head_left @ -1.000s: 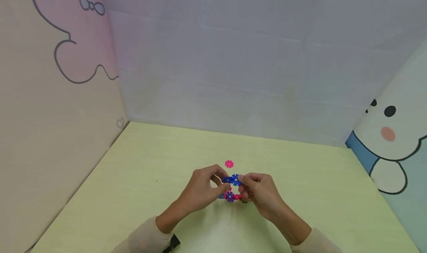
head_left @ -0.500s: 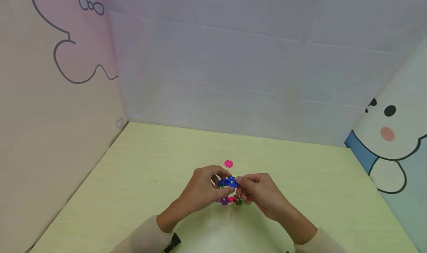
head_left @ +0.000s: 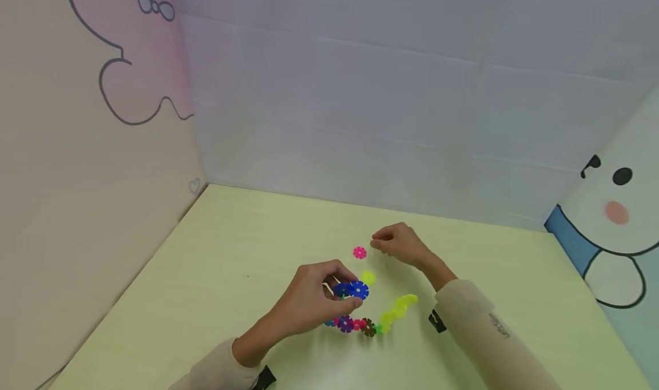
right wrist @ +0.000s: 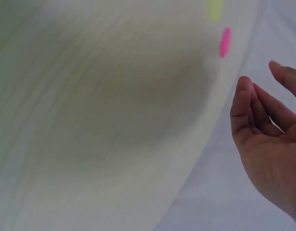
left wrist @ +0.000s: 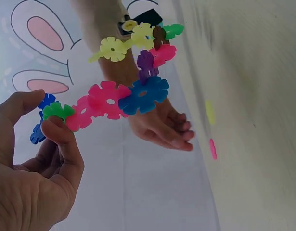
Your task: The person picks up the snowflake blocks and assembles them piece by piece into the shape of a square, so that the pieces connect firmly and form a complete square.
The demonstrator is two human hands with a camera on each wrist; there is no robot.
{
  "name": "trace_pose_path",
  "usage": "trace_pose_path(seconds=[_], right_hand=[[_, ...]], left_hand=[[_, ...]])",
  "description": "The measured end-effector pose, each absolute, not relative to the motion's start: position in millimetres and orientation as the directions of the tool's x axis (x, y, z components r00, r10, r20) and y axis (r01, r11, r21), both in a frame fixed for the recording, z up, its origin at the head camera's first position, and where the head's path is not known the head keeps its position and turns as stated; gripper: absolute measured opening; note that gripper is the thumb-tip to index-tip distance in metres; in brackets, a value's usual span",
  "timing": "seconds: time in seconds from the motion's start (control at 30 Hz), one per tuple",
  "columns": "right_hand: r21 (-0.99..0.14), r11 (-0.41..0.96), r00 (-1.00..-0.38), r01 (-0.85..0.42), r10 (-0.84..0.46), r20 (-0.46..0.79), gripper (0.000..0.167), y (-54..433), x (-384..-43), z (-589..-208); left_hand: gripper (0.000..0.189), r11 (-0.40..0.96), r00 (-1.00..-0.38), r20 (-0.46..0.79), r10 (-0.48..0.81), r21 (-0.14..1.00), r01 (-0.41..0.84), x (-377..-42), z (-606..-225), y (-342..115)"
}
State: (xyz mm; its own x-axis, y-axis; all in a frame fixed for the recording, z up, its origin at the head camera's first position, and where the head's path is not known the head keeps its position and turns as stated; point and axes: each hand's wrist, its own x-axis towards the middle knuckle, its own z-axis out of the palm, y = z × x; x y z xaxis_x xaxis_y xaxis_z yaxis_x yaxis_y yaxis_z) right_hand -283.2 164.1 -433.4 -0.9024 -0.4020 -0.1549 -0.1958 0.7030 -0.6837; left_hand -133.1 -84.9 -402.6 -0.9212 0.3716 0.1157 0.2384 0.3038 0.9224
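My left hand pinches one end of a chain of interlocking snowflake discs between thumb and fingers. At that end are dark blue discs and a green disc. Beyond them the left wrist view shows pink discs, a lighter blue disc, then purple, brown, green and yellow ones. The yellow end curves off to the right in the head view. Just right of a loose pink snowflake disc hovers my right hand, holding nothing, thumb apart from its bent fingers.
A loose yellow snowflake disc lies on the pale table, nearer than the pink one. A plain wall stands behind the table, and printed panels with cartoon figures rise at the left and right.
My right hand has let go of the chain and moved away to beside the loose pink disc. The left hand keeps the chain, whose yellow end and the loose yellow disc now show.
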Motion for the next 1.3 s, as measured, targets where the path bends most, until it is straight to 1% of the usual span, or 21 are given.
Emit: trace_pose_path(seconds=[0.07,0.13,0.27,0.37,0.43,0.53,0.6,0.67,0.77,0.83,0.93,1.03,1.13,1.2,1.3], right_hand=[[-0.592,0.762,-0.891,-0.263,-0.427,-0.155,0.034,158,-290,-448],[-0.525,0.783,-0.876,-0.333,-0.463,-0.135,0.032,152,-294,-458],[-0.451,0.783,-0.856,-0.428,-0.511,-0.074,0.025,144,-298,-466],[-0.435,0.793,-0.863,-0.426,-0.501,-0.068,0.021,140,-298,-463],[-0.462,0.804,-0.878,-0.375,-0.468,-0.102,0.019,141,-297,-460],[-0.554,0.787,-0.896,-0.272,-0.417,-0.152,0.016,151,-294,-458],[-0.645,0.733,-0.897,-0.218,-0.41,-0.163,0.015,161,-289,-455],[-0.728,0.662,-0.899,-0.178,-0.41,-0.153,0.018,173,-281,-449],[-0.81,0.564,-0.907,-0.16,-0.408,-0.105,0.022,189,-262,-427],[-0.83,0.532,-0.92,-0.165,-0.387,-0.066,0.022,196,-248,-408],[-0.846,0.492,-0.923,-0.206,-0.384,0.001,0.017,200,-224,-377],[-0.882,0.4,-0.902,-0.249,-0.428,0.061,0.015,195,-199,-352],[-0.913,0.319,-0.878,-0.254,-0.472,0.08,0.014,187,-177,-338],[-0.903,0.344,-0.879,-0.258,-0.472,0.071,0.013,179,-166,-335],[-0.86,0.436,-0.903,-0.265,-0.426,0.062,0.009,169,-155,-339]], left_hand=[[0.025,0.29,-0.917,0.117,0.381,0.927,0.239,-131,-400,-84],[0.024,0.284,-0.916,0.118,0.385,0.929,0.239,-130,-399,-84],[0.024,0.273,-0.914,0.125,0.387,0.931,0.243,-129,-397,-86],[0.024,0.269,-0.914,0.126,0.386,0.932,0.242,-130,-397,-88],[0.024,0.266,-0.915,0.126,0.385,0.934,0.24,-130,-397,-89],[0.024,0.267,-0.915,0.129,0.382,0.933,0.243,-131,-398,-89],[0.023,0.273,-0.915,0.14,0.377,0.928,0.255,-132,-399,-89],[0.024,0.277,-0.915,0.151,0.375,0.923,0.266,-134,-400,-90],[0.025,0.285,-0.914,0.167,0.371,0.916,0.283,-139,-402,-92],[0.026,0.291,-0.916,0.172,0.364,0.913,0.287,-142,-402,-93],[0.026,0.301,-0.923,0.176,0.343,0.91,0.285,-147,-404,-92],[0.026,0.295,-0.931,0.178,0.32,0.915,0.277,-150,-404,-90],[0.026,0.281,-0.936,0.182,0.303,0.921,0.27,-153,-404,-88],[0.026,0.27,-0.936,0.186,0.3,0.924,0.27,-154,-403,-87],[0.027,0.261,-0.933,0.191,0.306,0.925,0.276,-156,-402,-86]])
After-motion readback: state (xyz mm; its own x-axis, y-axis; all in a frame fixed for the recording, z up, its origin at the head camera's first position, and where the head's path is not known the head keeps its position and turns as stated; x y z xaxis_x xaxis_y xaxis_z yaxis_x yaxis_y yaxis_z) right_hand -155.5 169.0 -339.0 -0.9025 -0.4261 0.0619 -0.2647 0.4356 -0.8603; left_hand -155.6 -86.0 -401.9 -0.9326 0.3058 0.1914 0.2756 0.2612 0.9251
